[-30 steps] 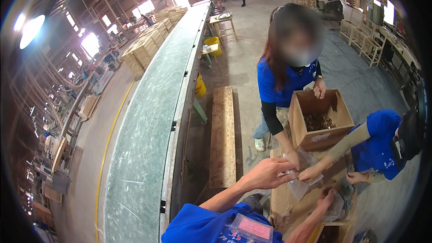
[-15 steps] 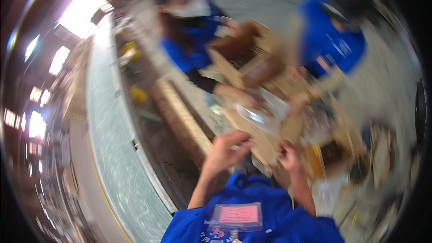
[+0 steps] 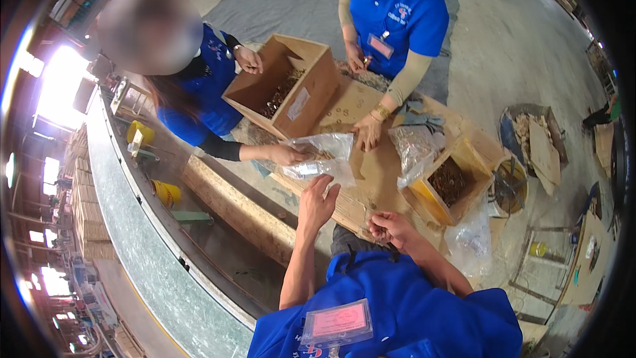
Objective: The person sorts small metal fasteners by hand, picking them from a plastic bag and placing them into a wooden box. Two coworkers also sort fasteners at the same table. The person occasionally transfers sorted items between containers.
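Observation:
My left hand (image 3: 318, 202) is open with its fingers stretched out, at the table's near edge beside a clear plastic bag (image 3: 324, 152). My right hand (image 3: 392, 227) is closed in a pinch, and a small, thin metal piece (image 3: 365, 212) shows at its fingertips; its exact kind is too small to tell. A co-worker's hand (image 3: 288, 154) reaches into the bag, where small brass-coloured pieces lie. Another co-worker's hand (image 3: 366, 132) rests on the wooden board (image 3: 354, 189). Several small rings (image 3: 342, 113) lie on that board.
A large wooden box (image 3: 311, 89) with metal pieces inside stands at the far left of the board. A smaller wooden box (image 3: 477, 166) of brown pieces sits at the right, next to another filled plastic bag (image 3: 414, 149). A long green-topped surface (image 3: 142, 225) runs along the left.
The view has swung and steadied, so the co-workers and boxes appear shifted. My left hand's fingers have straightened. One co-worker now stands more upright. My right hand stays pinched.

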### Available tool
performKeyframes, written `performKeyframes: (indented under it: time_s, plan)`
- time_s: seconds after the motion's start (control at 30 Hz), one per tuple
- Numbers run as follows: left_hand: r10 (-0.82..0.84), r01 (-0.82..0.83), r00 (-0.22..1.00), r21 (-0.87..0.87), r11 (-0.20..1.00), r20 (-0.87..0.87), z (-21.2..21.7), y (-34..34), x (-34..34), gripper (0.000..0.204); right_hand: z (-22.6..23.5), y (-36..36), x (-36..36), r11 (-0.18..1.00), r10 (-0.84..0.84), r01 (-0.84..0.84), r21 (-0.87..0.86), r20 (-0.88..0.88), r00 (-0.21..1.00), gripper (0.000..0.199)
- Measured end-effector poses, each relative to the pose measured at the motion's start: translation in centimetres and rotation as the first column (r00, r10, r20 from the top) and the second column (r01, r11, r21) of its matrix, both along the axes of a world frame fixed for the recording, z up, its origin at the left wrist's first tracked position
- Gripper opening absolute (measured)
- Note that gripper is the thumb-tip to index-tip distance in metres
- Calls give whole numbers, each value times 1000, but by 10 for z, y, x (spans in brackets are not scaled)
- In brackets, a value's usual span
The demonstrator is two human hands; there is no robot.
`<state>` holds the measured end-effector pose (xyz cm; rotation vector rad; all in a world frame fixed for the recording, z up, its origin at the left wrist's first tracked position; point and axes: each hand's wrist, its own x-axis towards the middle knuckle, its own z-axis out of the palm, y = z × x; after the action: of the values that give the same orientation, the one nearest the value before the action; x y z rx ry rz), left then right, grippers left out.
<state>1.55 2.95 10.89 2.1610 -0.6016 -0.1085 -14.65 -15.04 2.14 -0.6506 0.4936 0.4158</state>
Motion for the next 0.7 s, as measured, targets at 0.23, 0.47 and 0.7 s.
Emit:
performKeyframes:
  time_s: [0.23,0.47,0.7]
  plan:
    - [-14,-74,982,449,890,190,-81,-25,81,15,19,-5,15,993,-35,23,-113,-101,994,16]
    - [-71,73,997,675,735,-31,-119,-43,82,22,5,-9,4,990,-127,117,-80,-138,982,20]
    - [108,-24,991,684,729,-80,-116,-54,68,26,-5,-12,-1,990,-137,132,-40,-168,976,19]
